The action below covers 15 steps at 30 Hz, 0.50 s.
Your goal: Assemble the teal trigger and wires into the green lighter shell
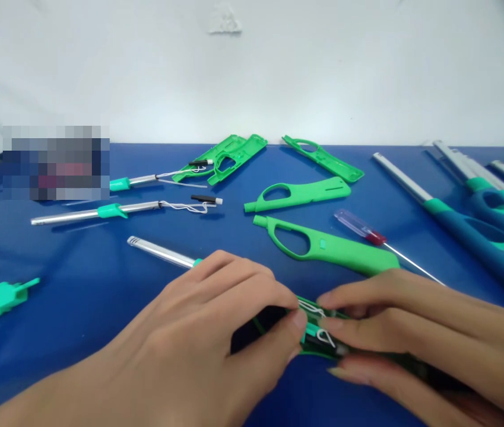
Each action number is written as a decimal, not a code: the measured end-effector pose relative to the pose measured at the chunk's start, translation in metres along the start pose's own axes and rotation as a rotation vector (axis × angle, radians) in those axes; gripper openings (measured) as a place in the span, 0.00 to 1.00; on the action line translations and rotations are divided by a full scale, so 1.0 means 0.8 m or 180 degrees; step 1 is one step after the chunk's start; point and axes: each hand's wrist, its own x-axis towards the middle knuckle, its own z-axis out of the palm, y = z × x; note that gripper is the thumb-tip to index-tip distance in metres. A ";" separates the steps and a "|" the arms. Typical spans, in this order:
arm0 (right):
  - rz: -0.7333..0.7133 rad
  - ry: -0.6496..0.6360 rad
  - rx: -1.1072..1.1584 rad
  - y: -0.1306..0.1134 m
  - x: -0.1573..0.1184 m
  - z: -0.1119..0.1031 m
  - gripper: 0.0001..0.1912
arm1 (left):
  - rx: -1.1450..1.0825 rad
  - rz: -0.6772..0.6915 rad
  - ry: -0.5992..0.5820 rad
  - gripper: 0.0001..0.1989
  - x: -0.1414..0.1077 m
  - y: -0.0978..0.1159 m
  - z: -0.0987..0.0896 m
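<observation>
Between my hands lies a dark green lighter shell (318,354), open side up, with white wires (325,338) and a teal piece (311,331) inside. My left hand (234,320) pinches at the teal piece, thumb and forefinger together over the shell. A metal tube (160,251) reaches out to the left beyond my left hand. From the right, my right hand (403,326) grips the shell, its fingertips at the wires and the near rim. My palms and fingers hide much of the shell.
Bright green shell halves (336,244) lie behind my hands, beside a screwdriver (376,238). Metal tubes with wires (140,207) lie back left, a teal part (0,299) at the left edge. Blue lighters (469,228) lie on the right. A white wall (278,77) stands behind the blue table (78,267).
</observation>
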 end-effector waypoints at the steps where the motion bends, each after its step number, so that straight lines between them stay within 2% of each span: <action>1: -0.0005 0.0005 -0.0076 -0.002 0.002 0.003 0.15 | -0.0021 -0.0021 -0.0006 0.17 0.002 0.000 0.000; 5: -0.0019 0.0036 -0.0138 -0.006 0.010 0.009 0.19 | 0.0000 -0.0004 0.0092 0.09 0.013 0.004 -0.002; 10: -0.0014 0.0041 -0.0079 -0.004 0.015 0.009 0.19 | 0.0401 0.0343 0.0320 0.15 0.019 0.008 -0.003; 15: 0.0020 0.0052 -0.0043 -0.001 0.011 0.006 0.19 | 0.0032 -0.0084 0.0132 0.17 0.009 0.008 0.003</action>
